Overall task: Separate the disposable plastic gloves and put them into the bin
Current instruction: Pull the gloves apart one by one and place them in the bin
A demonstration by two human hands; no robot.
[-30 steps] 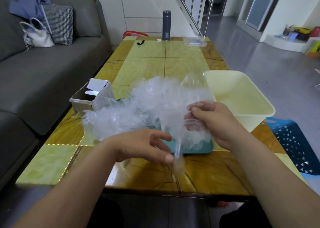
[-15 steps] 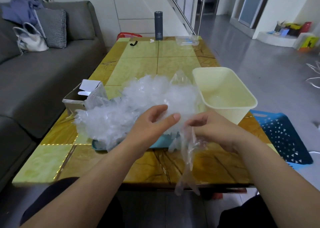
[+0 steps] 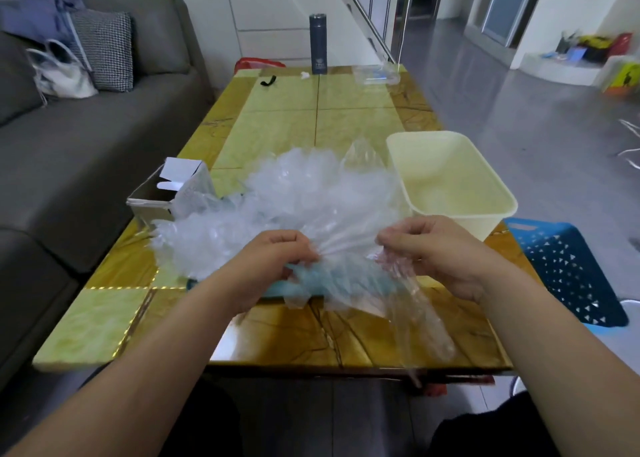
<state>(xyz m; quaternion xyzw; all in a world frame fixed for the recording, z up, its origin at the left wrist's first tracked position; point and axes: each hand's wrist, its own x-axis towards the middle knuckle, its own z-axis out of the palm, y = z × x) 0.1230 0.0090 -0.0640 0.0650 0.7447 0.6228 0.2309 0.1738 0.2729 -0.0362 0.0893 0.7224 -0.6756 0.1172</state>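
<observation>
A big fluffy pile of clear plastic gloves (image 3: 291, 196) lies on a teal tray (image 3: 277, 288) in the middle of the table. Just in front of the pile, my left hand (image 3: 273, 262) and my right hand (image 3: 433, 252) each pinch one edge of a clear glove (image 3: 349, 245), which is stretched taut between them. Part of the film hangs down below my right hand toward the table's near edge. The cream bin (image 3: 450, 182) stands to the right of the pile, beyond my right hand, and looks empty.
An open cardboard box (image 3: 162, 196) sits left of the pile. A dark flask (image 3: 318, 44) and a clear packet (image 3: 375, 74) stand at the table's far end. A blue basket (image 3: 568, 273) is on the floor at right, a grey sofa (image 3: 86, 137) at left.
My left hand came down from the pile and closed on the glove. Both hands have pulled apart, so the glove that dangled from my right hand is now stretched between them.
</observation>
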